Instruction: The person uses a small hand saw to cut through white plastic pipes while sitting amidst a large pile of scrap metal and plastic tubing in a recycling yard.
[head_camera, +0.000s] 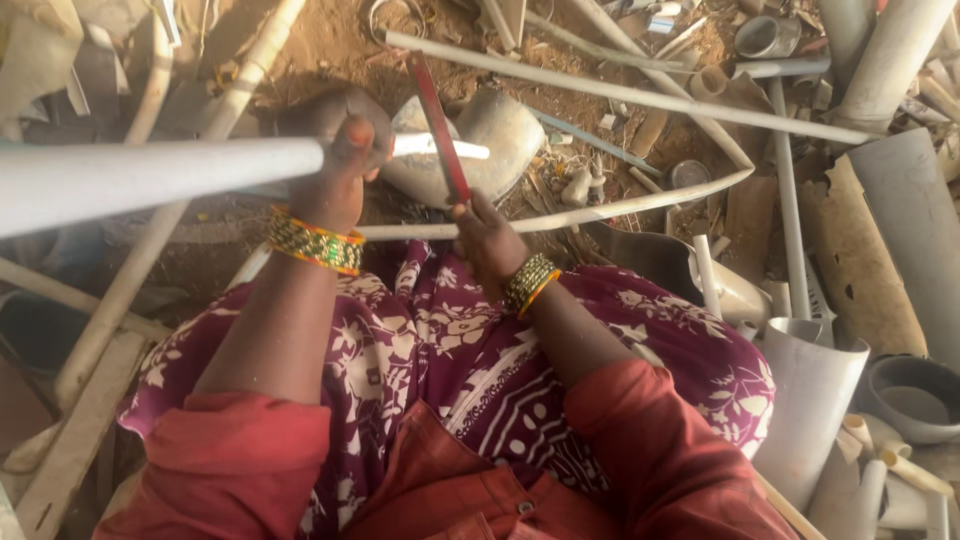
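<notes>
Warm, fairly bright daylight is spread over the scene, strongest in the upper right of the frame, where the grey and white pipes (890, 60) are lit evenly. Deep shadow is seen at the left edge and lower left. The thick white pipe (150, 180) at centre left is rendered soft and slightly glaring, being close to the lens. Wide-angle bending is noticed at the edges. The patterned purple cloth (450, 340) at the centre is kept sharp.

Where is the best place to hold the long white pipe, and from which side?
Probably from above, on the round shaft just left of the red saw, where the left hand wraps it now: the white pipe lies level there.
</notes>
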